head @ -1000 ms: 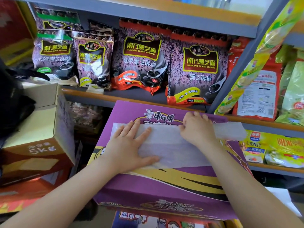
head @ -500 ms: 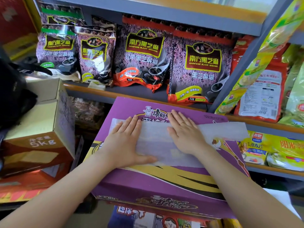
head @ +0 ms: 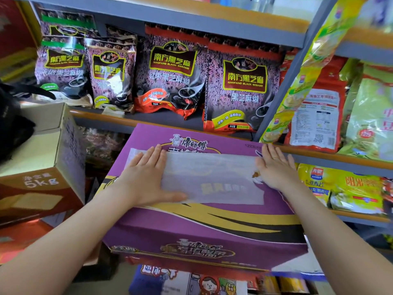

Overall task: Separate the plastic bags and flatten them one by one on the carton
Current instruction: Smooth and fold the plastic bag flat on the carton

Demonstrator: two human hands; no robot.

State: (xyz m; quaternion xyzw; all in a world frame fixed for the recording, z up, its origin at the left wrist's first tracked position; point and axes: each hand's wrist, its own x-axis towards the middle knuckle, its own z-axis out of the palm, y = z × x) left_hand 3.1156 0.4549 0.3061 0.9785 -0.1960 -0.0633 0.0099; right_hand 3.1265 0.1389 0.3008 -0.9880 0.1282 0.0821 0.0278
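A translucent white plastic bag (head: 209, 179) lies flat across the top of a purple carton (head: 191, 228) in front of the shelves. My left hand (head: 148, 177) presses flat on the bag's left end, fingers straight and thumb spread along its lower edge. My right hand (head: 274, 167) lies flat at the bag's right end, fingers straight and pointing up toward the shelf. Part of the bag's right end is hidden under that hand.
A brown cardboard box marked 5kg (head: 40, 162) stands to the left with a black item (head: 12, 122) on it. Sesame paste packets (head: 172, 75) fill the shelf behind the carton. Yellow and green packets (head: 344, 188) fill the shelves at right. More boxes (head: 191, 282) lie below.
My right hand has slid rightward across the bag from its middle to its right end. My left hand stays pressed on the left end.
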